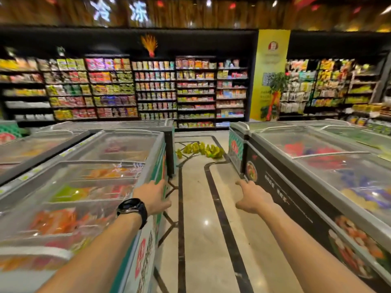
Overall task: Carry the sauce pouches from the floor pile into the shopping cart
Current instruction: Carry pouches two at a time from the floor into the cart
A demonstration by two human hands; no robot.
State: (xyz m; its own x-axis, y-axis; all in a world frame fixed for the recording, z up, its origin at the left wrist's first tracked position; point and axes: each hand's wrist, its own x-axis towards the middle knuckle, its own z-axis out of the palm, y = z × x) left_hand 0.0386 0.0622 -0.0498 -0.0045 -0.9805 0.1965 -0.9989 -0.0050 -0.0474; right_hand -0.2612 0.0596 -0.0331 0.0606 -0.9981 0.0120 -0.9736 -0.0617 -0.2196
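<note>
A pile of yellow-green sauce pouches (200,149) lies on the tiled floor at the far end of the aisle, between two freezer rows. My left hand (152,196), with a black watch on its wrist, reaches forward beside the left freezer and holds nothing. My right hand (252,196) reaches forward near the right freezer, fingers relaxed and empty. Both hands are well short of the pile. No shopping cart is in view.
Glass-topped chest freezers line the aisle on the left (101,180) and right (321,166). The marble floor (196,229) with dark inlay lines runs between them. Stocked shelves (156,89) and a yellow pillar (270,75) stand beyond the pile.
</note>
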